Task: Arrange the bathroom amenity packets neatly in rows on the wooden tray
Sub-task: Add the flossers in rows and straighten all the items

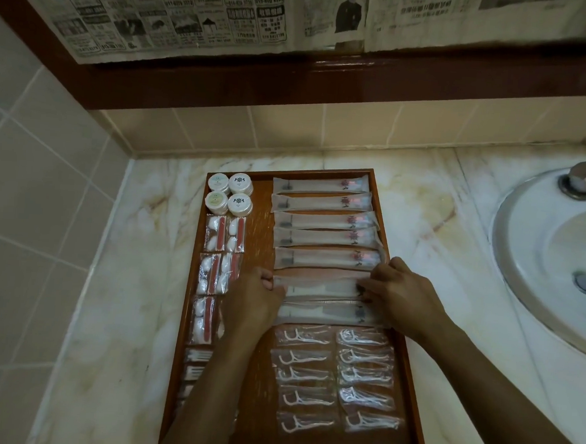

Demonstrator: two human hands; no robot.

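At the far left, tiled wall meets the marble worktop, and the wooden tray lies on it, long side running away from the person. Down the tray's left column sit four round white tubs at the far end, then clear vanity packets with red files, in pairs, then smaller packets partly hidden under the forearm. The left hand has its grip pinched on the left end of a long frosted packet. That packet lies crosswise in the right column, below five similar long packets stacked in a row, with another just nearer. Closer still, floss pick packets fill two columns. The right hand presses its grip on the same packet's right end. Far right, a white sink is set in the worktop.
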